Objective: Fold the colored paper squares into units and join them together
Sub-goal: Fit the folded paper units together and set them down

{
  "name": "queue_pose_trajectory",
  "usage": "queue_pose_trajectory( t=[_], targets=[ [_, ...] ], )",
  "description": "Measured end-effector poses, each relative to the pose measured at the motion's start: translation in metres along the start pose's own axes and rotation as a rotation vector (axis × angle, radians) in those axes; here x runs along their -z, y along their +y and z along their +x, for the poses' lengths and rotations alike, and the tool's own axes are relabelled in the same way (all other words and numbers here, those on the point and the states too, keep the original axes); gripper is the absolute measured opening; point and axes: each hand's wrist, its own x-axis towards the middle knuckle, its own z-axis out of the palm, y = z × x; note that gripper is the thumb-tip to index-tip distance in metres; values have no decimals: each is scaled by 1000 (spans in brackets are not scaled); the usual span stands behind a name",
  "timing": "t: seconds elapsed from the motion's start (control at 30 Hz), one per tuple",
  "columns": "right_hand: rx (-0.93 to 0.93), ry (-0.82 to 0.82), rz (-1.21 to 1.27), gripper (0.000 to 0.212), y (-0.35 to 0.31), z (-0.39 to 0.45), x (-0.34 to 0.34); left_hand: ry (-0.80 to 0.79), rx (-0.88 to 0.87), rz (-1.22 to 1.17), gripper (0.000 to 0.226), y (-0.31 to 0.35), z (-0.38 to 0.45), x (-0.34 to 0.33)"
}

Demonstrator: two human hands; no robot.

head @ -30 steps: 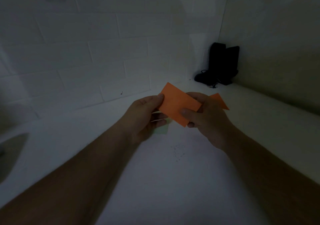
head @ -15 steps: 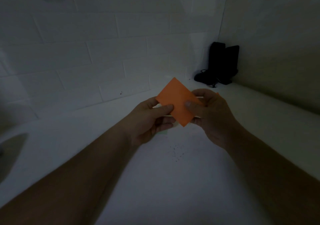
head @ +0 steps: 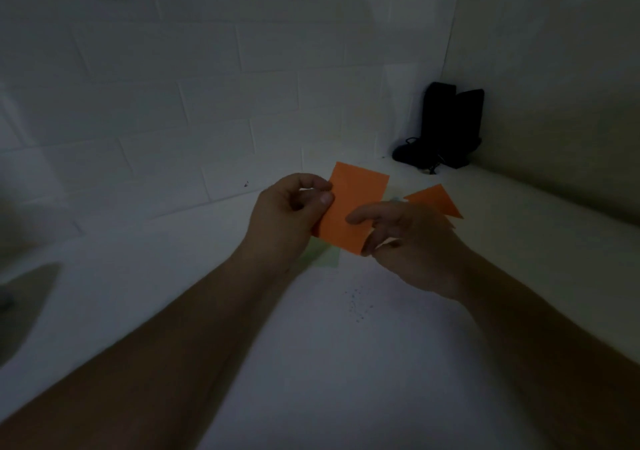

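Head view, dim light: left hand point(head: 287, 214) pinches the orange paper's point(head: 349, 214) left edge above the counter point(head: 311, 363). Right hand point(head: 412, 241), fingers loosely spread, touches its lower right corner. Another orange piece point(head: 438, 200) lies behind; black object point(head: 446, 127) in the corner.

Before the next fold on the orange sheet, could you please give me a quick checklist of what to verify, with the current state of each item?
1. Left hand pinches the orange paper at its left edge: ok.
2. Right hand has a firm hold on the sheet: cannot tell; its fingers lie over the lower right part, blurred.
3. Sheet lifted off the white counter: ok.
4. Second orange piece within reach, behind the right hand: ok.
5. Pale green paper lying on the counter under the hands: ok, partly hidden.
6. Existing creases crisp: cannot tell, the light is too dim.
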Motion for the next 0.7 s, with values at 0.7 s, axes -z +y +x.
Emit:
queue_pose_trajectory(
  t=[0.7],
  targets=[
    [-209,170,440,15,5,9,12,-178,38,30,17,7,-3,-2]
  ],
)
